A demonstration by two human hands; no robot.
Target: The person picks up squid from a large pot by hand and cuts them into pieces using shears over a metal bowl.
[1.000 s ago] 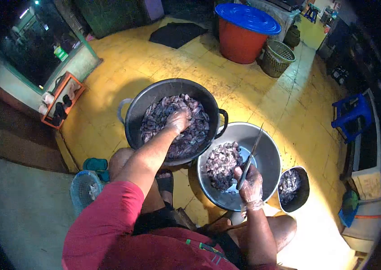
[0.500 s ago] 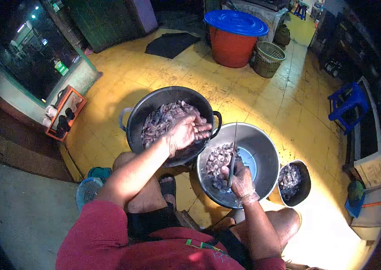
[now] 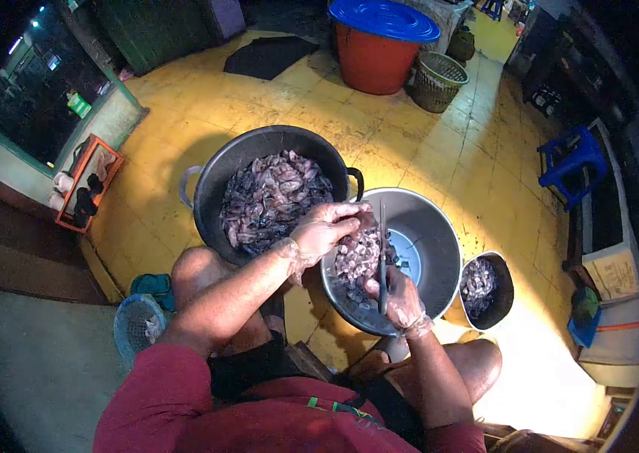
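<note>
My right hand (image 3: 401, 298), in a clear plastic glove, grips a knife (image 3: 382, 249) with its blade pointing up and away from me. My left hand (image 3: 328, 230), also gloved, is closed beside the blade on a small squid (image 3: 365, 217), partly hidden by the fingers. Both hands are over a metal basin (image 3: 440, 234), where cut squid pieces (image 3: 356, 260) lie heaped on the left side. A large dark pot (image 3: 210, 177) of whole squid (image 3: 278, 192) stands to the left, touching or nearly touching the basin.
A small bucket (image 3: 504, 298) holding squid scraps stands right of the basin. A blue basket (image 3: 129, 332) is by my left leg. Farther off are a red tub (image 3: 376, 64) with a blue lid, a woven basket (image 3: 436, 83), a blue stool (image 3: 572, 166) and an orange shoe rack (image 3: 92, 185).
My left hand has moved from over the pot, right and down, to the knife blade with a squid in its fingers. The view has shifted slightly; my right hand still holds the knife.
</note>
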